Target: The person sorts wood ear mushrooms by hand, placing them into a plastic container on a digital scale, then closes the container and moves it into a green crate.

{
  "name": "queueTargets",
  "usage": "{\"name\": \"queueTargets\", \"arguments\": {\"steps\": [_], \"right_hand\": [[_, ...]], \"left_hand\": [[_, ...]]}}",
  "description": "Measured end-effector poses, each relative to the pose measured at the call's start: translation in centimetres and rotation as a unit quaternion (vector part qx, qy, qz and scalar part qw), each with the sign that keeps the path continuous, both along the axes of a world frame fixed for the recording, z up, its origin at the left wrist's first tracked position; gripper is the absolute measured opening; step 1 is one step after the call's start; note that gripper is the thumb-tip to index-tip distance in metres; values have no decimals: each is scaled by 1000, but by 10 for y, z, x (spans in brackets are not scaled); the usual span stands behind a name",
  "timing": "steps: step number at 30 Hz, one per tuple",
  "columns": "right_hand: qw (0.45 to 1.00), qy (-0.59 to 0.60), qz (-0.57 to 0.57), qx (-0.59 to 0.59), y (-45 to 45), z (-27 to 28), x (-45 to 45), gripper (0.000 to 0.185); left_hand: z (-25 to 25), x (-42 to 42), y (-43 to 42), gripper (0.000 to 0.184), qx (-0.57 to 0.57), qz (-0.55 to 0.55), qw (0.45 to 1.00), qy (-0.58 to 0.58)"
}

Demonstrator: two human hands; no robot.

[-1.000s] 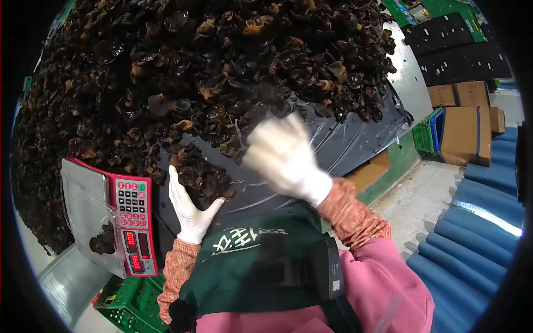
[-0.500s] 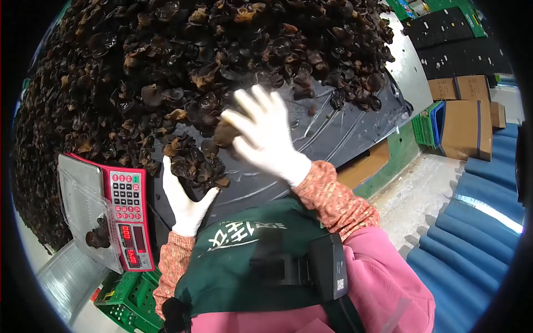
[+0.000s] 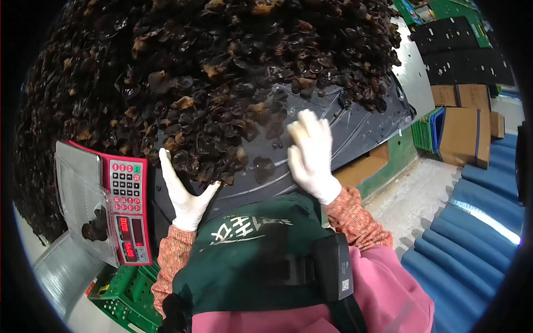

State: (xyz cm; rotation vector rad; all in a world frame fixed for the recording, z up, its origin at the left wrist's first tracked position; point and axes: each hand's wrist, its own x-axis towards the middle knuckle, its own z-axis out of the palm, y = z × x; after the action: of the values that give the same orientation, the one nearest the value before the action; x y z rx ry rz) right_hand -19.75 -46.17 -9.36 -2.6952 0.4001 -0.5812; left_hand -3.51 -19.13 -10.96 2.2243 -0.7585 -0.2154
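Note:
A great heap of dark wood ear mushrooms (image 3: 183, 94) covers most of the table before me. My left hand (image 3: 187, 202), in a white glove, has its thumb and fingers spread around the near edge of the heap. Mushrooms lie between its thumb and fingers, but it does not close on them. My right hand (image 3: 312, 158), also in a white glove, is over the black plastic sheet (image 3: 350, 130) to the right of the heap. Its fingers are stretched out and hold nothing visible. A single mushroom (image 3: 263, 168) lies on the sheet between the hands.
At the left stands a red scale (image 3: 129, 208) with a clear plastic tray (image 3: 89, 222) on it; a few mushrooms are in the tray. Below are a green crate (image 3: 125, 297) and a plastic roll (image 3: 66, 277). Cardboard boxes (image 3: 463, 136) and blue corrugated sheeting (image 3: 461, 222) are at the right.
My right hand has moved right and toward me, away from the heap. More mushrooms now lie near my left hand, which has stayed nearly in place. The view has shifted slightly.

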Motion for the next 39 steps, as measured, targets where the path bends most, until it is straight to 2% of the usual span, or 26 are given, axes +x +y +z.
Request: {"name": "queueTargets", "arguments": {"steps": [1, 2, 7, 9, 11, 12, 13, 15, 16, 17, 18, 20, 22, 24, 26, 27, 28, 33, 35, 39], "right_hand": [[997, 18, -74, -18, -8, -17, -10, 60], [994, 39, -102, -18, -16, -32, -18, 61], [996, 84, -4, 16, -1, -9, -19, 54], [996, 82, 26, 12, -7, 4, -41, 45], [991, 112, 12, -76, -16, 25, -62, 23], [984, 144, -7, -101, -20, 33, -70, 18], [982, 156, -37, -102, -25, 35, -74, 18], [989, 94, -44, -102, -28, 40, -60, 21], [992, 73, -38, -92, -22, 44, -41, 27], [997, 34, -8, -68, -16, 41, -19, 32], [999, 30, 4, -45, -2, 41, 4, 37], [999, 2, 40, -34, 26, 24, 45, 50], [990, 60, 127, -9, 54, 12, 67, 58], [963, 78, 256, 22, 67, 7, 60, 51], [939, 90, 332, 18, 63, 6, 45, 45], [940, 81, 331, 9, 55, 3, 38, 46], [954, 62, 294, 5, 46, 0, 32, 45], [995, 10, 100, 13, 20, 6, 31, 42], [997, 2, 79, 12, 19, 3, 32, 43], [995, 28, 96, 17, 29, 5, 25, 42]], "left_hand": [[-3, 0, -1, 138, -9, -1, 1000, -7], [-7, -1, 0, 138, -14, -1, 1000, -15], [-1, 0, 4, 139, 2, -15, 1000, 4], [1, -1, 12, 137, -5, -12, 1000, -3], [3, -5, 23, 135, 1, -15, 1000, -16], [2, -8, 26, 126, -30, -14, 999, -36], [2, -7, 25, 122, -30, -28, 997, -65], [8, 1, 14, 115, -32, -59, 990, -124], [31, 5, -4, 84, -25, -60, 993, -98], [-2, 26, 2, 61, 34, -127, 951, -281], [-35, 47, 8, 38, 71, -153, 865, -473], [-22, 36, 8, 44, 53, -170, 907, -383], [-7, 23, 8, 50, 38, -184, 939, -289], [4, 11, 20, 56, 27, -201, 962, -185], [-2, -3, 44, 45, -18, -141, 981, -135], [-5, -13, 55, 39, -41, -107, 988, -108], [17, -22, 52, 38, -37, -75, 994, -76], [13, -31, 68, 34, -180, 37, 983, 26], [16, -34, 71, 32, -224, 118, 962, 104], [21, -36, 86, 33, -179, 163, 963, 123]]}}
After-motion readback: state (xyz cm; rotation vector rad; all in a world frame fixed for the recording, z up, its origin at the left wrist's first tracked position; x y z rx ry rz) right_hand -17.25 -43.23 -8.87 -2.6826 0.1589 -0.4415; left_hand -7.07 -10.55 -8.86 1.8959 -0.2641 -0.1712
